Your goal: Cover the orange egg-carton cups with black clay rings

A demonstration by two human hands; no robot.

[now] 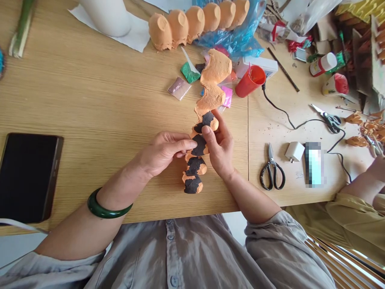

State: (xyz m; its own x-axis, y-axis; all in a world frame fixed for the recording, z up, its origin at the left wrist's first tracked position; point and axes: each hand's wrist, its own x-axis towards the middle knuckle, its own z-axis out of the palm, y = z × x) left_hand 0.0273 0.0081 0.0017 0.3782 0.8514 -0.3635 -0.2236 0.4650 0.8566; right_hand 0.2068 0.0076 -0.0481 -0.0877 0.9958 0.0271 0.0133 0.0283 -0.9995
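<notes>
An orange bumpy strip [214,98] stretches from the upper middle down toward the table's front edge, with black patches on its lower lobes. My right hand [221,146] is closed round its right side, thumb on a black patch. From the left, my left hand [168,150] presses thumb and fingers together on the strip's edge at another black patch. The two hands are close but apart. Small packets lie beyond the strip, one green [190,73] and one purple [179,88].
A row of orange egg-shaped lobes [195,24] sits at the back on blue plastic. A red cup [250,81], black-handled scissors [272,168], a charger [294,151] and a cable are on the right. A dark tablet [28,176] lies left. Another person's hand [377,170] shows far right.
</notes>
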